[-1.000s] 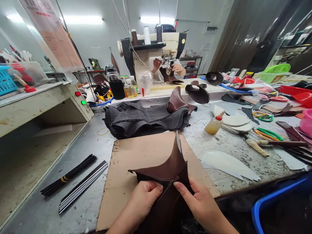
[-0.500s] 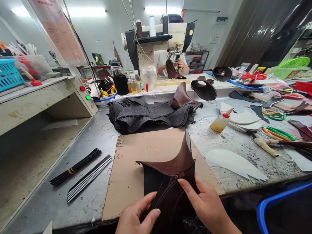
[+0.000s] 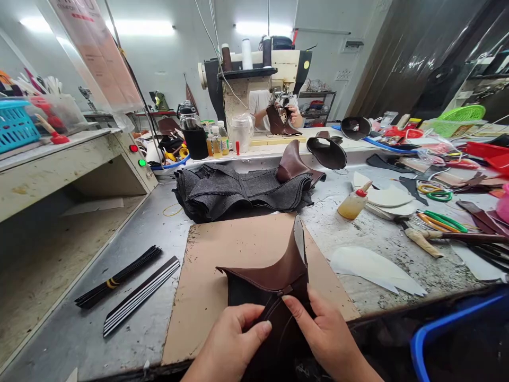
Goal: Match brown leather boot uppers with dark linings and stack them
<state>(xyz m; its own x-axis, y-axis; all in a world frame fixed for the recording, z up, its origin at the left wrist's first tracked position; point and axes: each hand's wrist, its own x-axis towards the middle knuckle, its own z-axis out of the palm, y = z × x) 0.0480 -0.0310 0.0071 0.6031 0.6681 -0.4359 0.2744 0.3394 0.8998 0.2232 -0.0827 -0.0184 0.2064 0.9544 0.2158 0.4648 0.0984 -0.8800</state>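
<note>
A dark brown leather boot upper (image 3: 274, 270) with a black lining lies over the front edge of a tan board (image 3: 222, 239). My left hand (image 3: 242, 337) pinches the dark shaft at its near side, thumb and forefinger closed on the material. My right hand (image 3: 322, 329) grips the upper at the right, its thumb on a seam below a small brown tab. The fingers beneath the leather are hidden. Beyond the board, a stack of dark grey felt pieces (image 3: 238, 191) lies with another brown boot upper (image 3: 296, 162) resting on its right end.
To the left lie a banded bundle of black strips (image 3: 119, 278) and a striped strip sheet (image 3: 141, 297). On the right are a glue bottle (image 3: 353, 204), white sheets (image 3: 376, 268) and a hammer (image 3: 425, 239). Across the bench, a person's hands hold leather at a sewing machine (image 3: 254, 74).
My left hand has moved up and right along the upper, closer to my right hand. The camera view has shifted slightly, and both hands still hold the upper.
</note>
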